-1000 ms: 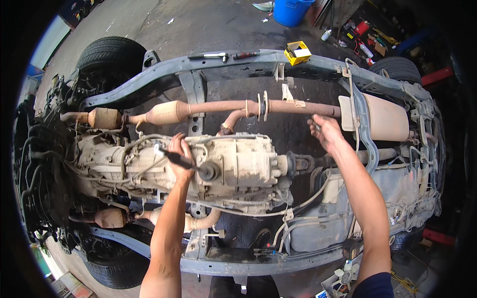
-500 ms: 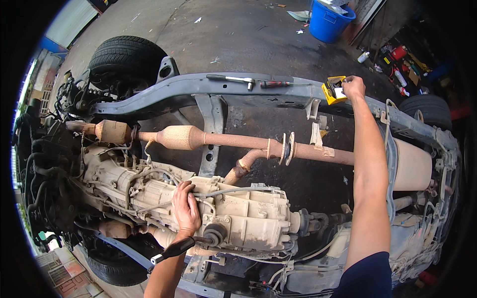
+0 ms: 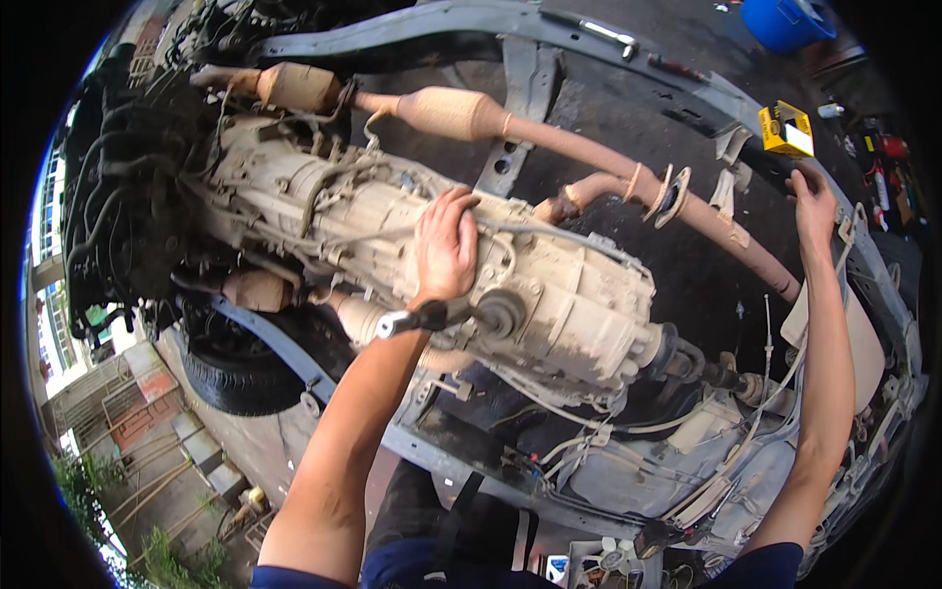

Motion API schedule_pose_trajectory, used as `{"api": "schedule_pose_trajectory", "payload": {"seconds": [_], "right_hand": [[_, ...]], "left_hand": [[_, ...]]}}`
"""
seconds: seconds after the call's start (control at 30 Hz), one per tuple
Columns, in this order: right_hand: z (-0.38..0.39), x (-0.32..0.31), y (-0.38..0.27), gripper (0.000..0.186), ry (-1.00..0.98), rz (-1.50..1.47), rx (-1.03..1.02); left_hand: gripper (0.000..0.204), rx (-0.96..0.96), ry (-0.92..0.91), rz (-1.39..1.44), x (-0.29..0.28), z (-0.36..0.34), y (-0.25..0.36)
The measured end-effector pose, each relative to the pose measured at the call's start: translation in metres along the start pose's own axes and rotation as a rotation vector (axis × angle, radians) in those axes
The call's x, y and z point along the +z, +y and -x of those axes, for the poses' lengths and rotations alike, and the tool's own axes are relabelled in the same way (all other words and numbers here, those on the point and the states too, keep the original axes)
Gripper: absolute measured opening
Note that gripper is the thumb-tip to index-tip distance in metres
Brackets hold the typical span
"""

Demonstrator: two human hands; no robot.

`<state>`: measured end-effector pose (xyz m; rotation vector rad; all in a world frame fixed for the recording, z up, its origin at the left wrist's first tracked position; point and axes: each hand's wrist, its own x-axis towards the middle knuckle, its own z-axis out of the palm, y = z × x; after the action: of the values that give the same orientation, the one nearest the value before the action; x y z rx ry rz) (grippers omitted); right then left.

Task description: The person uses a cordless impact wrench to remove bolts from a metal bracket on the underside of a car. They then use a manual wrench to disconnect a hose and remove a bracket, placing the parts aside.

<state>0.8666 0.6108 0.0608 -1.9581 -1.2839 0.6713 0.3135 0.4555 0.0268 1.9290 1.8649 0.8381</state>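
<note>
My left hand point(image 3: 446, 253) lies on the dusty transmission housing point(image 3: 579, 329), fingers resting across its top beside a hose. A black-handled tool with a chrome end point(image 3: 427, 319) sticks out from a round mount, over my left wrist. My right hand point(image 3: 812, 201) is at the far frame rail, just below an open yellow box point(image 3: 785, 133). Its fingers are curled; whatever they hold is too small to make out. A rusty exhaust pipe point(image 3: 579, 152) runs between the transmission and that rail.
A ratchet point(image 3: 613, 37) and a screwdriver point(image 3: 677, 69) lie on the far rail. A blue bucket point(image 3: 785, 22) and scattered cans are beyond it. A tyre point(image 3: 240, 378) is at lower left; a fan point(image 3: 613, 558) sits near the bottom edge.
My right hand went up into the yellow box, then withdrew to just below it. My left hand stayed on the housing. The whole view has turned, tilting the chassis.
</note>
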Motion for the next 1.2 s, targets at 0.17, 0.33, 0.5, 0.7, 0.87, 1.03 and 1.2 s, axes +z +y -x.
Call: {"api": "schedule_pose_trajectory", "payload": {"seconds": [0.17, 0.33, 0.5, 0.7, 0.87, 1.03, 1.2], "right_hand": [[0.242, -0.005, -0.048, 0.027, -0.144, -0.175, -0.098], [0.47, 0.01, -0.094, 0.01, -0.402, -0.225, -0.175], [0.631, 0.124, -0.121, 0.03, -0.725, -0.189, 0.019], [0.691, 0.275, -0.115, 0.062, -0.76, 0.114, -0.17], [0.679, 0.386, -0.098, 0.09, -0.732, 0.478, -0.249], [0.658, 0.452, -0.073, 0.089, -0.811, 0.776, -0.292], [0.651, 0.476, -0.057, 0.071, -0.83, 0.774, -0.238]], "left_hand": [[0.023, 0.055, 0.074, 0.044, 0.009, -0.004, -0.012], [0.025, -0.055, 0.08, 0.08, 0.02, 0.005, -0.018], [0.029, -0.028, 0.171, 0.051, 0.022, 0.003, -0.013], [0.025, 0.048, 0.312, 0.584, -0.046, 0.084, -0.034], [0.033, -0.543, 0.15, 0.555, -0.153, 0.29, -0.185], [0.067, -0.814, 0.154, 0.262, -0.144, 0.339, -0.335], [0.089, -0.988, 0.178, 0.26, -0.114, 0.334, -0.398]]}}
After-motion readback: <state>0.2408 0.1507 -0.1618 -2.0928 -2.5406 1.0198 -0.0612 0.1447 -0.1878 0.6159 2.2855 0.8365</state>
